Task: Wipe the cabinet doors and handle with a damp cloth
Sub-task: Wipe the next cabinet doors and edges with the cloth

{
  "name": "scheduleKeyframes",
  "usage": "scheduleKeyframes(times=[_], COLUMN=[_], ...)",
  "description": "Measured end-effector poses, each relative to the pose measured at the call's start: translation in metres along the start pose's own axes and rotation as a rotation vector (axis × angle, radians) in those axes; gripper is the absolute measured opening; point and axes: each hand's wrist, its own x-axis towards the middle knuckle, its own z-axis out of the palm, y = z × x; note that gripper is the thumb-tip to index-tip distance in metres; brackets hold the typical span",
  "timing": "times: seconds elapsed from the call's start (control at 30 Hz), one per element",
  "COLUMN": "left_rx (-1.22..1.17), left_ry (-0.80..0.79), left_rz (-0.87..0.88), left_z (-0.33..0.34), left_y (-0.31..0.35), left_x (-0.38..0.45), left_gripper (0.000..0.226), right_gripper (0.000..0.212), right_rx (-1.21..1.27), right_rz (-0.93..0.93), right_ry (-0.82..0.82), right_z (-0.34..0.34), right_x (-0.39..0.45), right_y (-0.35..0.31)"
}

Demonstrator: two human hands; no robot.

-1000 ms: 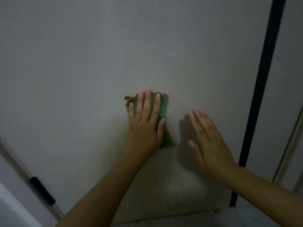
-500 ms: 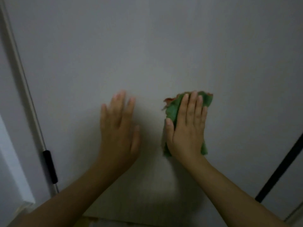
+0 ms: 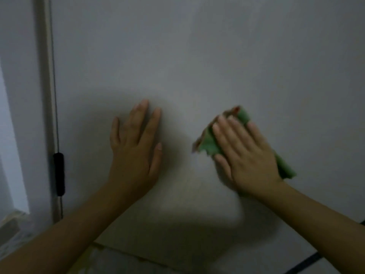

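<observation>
The right hand point(image 3: 245, 153), fingers straight, presses a green cloth point(image 3: 210, 144) flat against the lower part of the white cabinet door point(image 3: 197, 56); the left hand point(image 3: 136, 147) rests open beside it, holding nothing. Wiping well probably calls for even palm pressure and overlapping strokes, working towards the black handle point(image 3: 59, 174) at the left edge, which is dim here.

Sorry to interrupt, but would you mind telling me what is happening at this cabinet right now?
A person is wiping a pale cabinet door by hand. The right hand presses a green cloth flat against the door with straight fingers, while the left hand rests open on the panel beside it, apart from the cloth. A slim handle with a black grip runs along the door's left edge, and neither hand is on it.
</observation>
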Motion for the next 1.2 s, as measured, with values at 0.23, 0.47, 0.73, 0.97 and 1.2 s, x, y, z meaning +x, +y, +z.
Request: scheduleKeyframes(times=[0.23,0.47,0.73,0.97,1.2], left_rx=[-0.012,-0.043,0.0,-0.031,0.025], left_ry=[0.048,0.132,0.131,0.125,0.137], left_rz=[-0.194,-0.338,-0.46,-0.454,-0.534], left_z=[-0.012,-0.003,-0.005,-0.013,-0.027], left_y=[-0.037,-0.051,-0.083,-0.104,-0.127], left_x=[-0.015,-0.036,-0.06,-0.078,-0.112], left_gripper=[0.059,0.06,0.063,0.058,0.062], right_gripper=[0.057,0.057,0.055,0.055,0.057], right_rx=[0.063,-0.014,0.017,-0.081,0.032], right_rz=[0.093,-0.404,-0.161,-0.673,-0.419], right_ry=[0.058,-0.205,0.037,-0.349,-0.097], right_z=[0.025,0.023,0.028,0.041,0.025], right_x=[0.069,0.018,0.127,0.055,0.134], right_y=[-0.073,-0.064,-0.097,-0.126,-0.11])
